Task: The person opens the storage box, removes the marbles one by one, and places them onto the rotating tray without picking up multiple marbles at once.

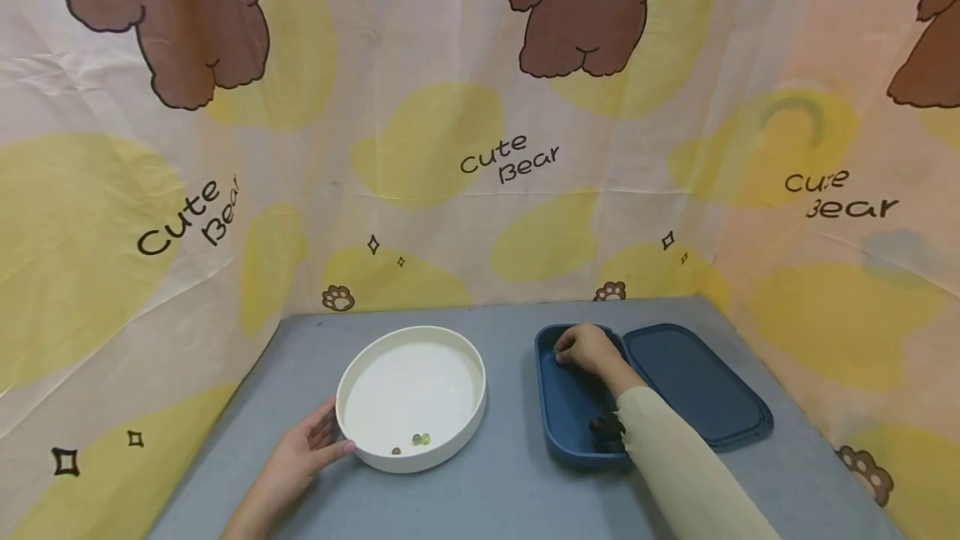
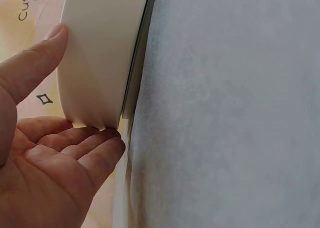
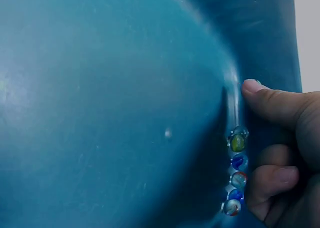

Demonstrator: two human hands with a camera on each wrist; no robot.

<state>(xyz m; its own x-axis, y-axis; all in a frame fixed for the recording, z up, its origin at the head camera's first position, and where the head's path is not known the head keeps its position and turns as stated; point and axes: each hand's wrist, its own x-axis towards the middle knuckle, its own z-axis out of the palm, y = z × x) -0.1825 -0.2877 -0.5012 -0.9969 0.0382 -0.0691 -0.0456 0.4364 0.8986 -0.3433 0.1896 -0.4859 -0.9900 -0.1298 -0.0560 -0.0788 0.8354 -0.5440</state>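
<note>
A round white tray [image 1: 420, 373] stands on the table at centre left, with several small glass marbles [image 1: 422, 439] near its front wall. My left hand [image 1: 303, 448] holds the tray's left side, its thumb [image 2: 37, 62] at the rim and its fingertips against the outer wall. My right hand [image 1: 588, 350] reaches into a deep blue box [image 1: 558, 415] at its far left corner. It pinches a marble, mostly hidden by the thumb [image 3: 275, 102]. Several more marbles [image 3: 239, 179] sit in a row along the box's inner edge, beside the curled fingers.
A blue lid [image 1: 697, 390] lies to the right of the box, close against it. A black device [image 1: 606, 432] shows under the right sleeve, over the box's near end. Behind the grey table [image 1: 510, 490] hangs a bear-print cloth [image 1: 420, 215].
</note>
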